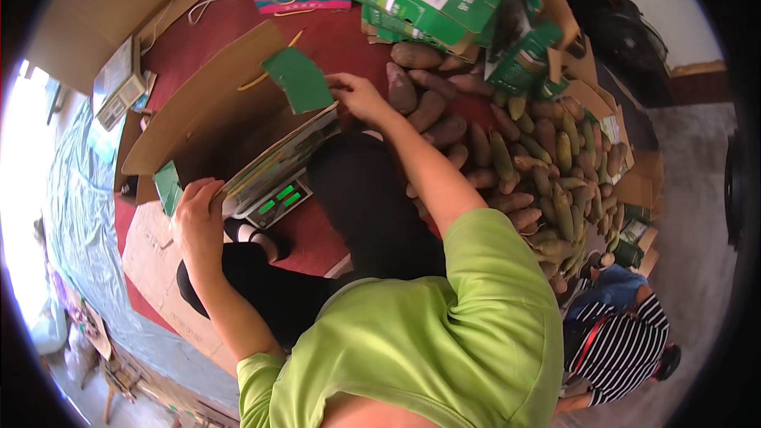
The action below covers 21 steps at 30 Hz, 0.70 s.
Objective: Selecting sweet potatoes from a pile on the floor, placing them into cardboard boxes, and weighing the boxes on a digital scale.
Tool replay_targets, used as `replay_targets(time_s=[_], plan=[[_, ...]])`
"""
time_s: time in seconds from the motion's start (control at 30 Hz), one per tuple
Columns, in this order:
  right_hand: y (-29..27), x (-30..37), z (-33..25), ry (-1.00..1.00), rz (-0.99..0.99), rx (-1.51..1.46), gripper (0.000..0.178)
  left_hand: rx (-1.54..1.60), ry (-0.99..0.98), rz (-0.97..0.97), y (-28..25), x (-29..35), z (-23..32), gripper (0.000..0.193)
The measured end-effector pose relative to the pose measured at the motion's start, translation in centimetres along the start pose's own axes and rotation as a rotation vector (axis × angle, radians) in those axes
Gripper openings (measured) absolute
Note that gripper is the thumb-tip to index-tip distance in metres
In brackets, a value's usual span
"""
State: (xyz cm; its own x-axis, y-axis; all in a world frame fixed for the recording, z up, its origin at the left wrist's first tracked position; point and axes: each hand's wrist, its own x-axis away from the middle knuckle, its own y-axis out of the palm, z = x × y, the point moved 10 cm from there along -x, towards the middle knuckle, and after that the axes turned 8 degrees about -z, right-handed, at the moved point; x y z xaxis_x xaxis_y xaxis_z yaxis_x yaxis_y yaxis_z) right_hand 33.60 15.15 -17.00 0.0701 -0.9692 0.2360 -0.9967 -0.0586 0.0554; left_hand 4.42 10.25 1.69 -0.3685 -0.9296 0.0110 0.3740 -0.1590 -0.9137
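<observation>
Both hands hold an open carton (214, 123) resting on a scale (276, 202): the left hand (198, 206) pinches its near edge, the right hand (358, 97) grips the far flap. It looks light, stiff yet bendable, best held by the edges, with the tubers (507, 158) piled just right.

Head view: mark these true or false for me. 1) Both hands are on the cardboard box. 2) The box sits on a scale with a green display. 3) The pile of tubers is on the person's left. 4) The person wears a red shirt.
1) True: the left hand grips the near edge of the cardboard box, the right hand its far edge.
2) True: the scale shows under the box.
3) False: the pile of tubers lies to the right.
4) False: the shirt is light green.
</observation>
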Motion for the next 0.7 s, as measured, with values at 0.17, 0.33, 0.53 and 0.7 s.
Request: replay_targets(time_s=[0.17,0.33,0.53,0.7], plan=[[-2.9,4.2,5.3,0.057,0.188,-0.146,0.028,0.006,0.044,-0.005,1.1,0.3,-0.3,0.022],[-7.6,12.1,15.5,0.179,0.430,0.099,0.021,0.021,0.061,-0.019,2.0,0.3,-0.3,0.023],[-11.1,23.6,21.5,0.332,0.558,0.439,0.020,-0.099,0.054,0.004,2.2,1.1,-0.2,0.024],[-18.3,31.1,19.8,0.316,0.900,0.639,0.014,-0.167,0.012,0.036,2.6,1.8,-0.5,0.027]])
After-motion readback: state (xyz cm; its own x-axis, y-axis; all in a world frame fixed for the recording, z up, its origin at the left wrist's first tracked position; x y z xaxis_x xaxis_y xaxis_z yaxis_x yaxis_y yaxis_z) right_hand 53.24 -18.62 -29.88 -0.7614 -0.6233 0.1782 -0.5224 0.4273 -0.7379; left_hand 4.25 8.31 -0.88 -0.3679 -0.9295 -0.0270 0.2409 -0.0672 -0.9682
